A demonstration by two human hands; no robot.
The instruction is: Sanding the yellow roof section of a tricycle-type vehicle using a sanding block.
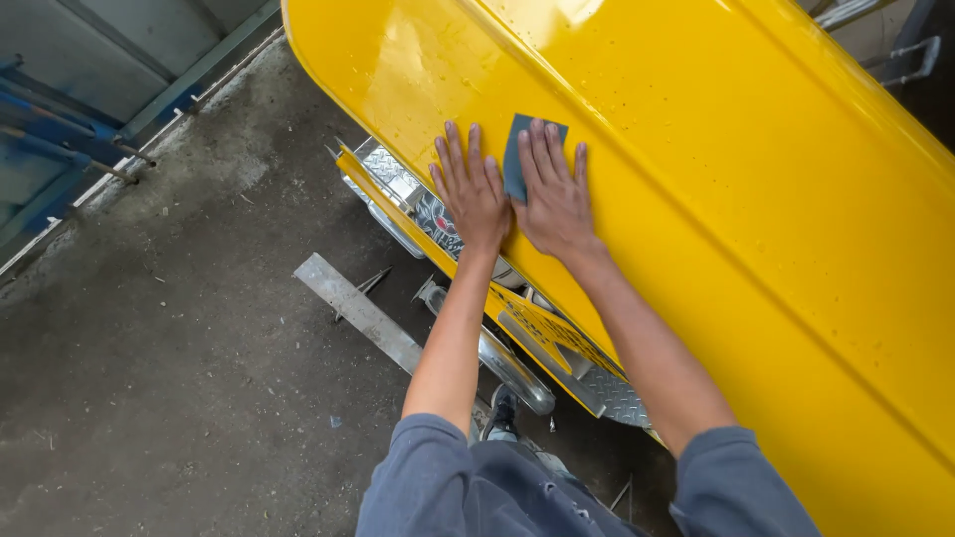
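A small grey-blue abrasive sheet (516, 159) lies flat against the glossy yellow body panel (756, 219), close to the panel's lower-left edge. The right hand (555, 194) rests on top of it, palm down and fingers spread, pressing it onto the paint; the sheet's upper corner and left side show beyond the fingers. The left hand (472, 189) lies flat just beside it on the bare panel, fingers spread as well, its edge touching or nearly touching the sheet's left side. Neither hand grips anything; both are open and laid side by side, thumbs close together.

Small droplets dot the yellow surface around the hands. Below the panel's edge runs a yellow trim strip (542, 328), with a ribbed metal step plate (617, 398) and a chrome bar (512, 368) under it. On the concrete floor (179, 348) lies a flat metal rail (358, 310). A dark shoe (502, 416) shows between the grey-blue sleeves (438, 477).
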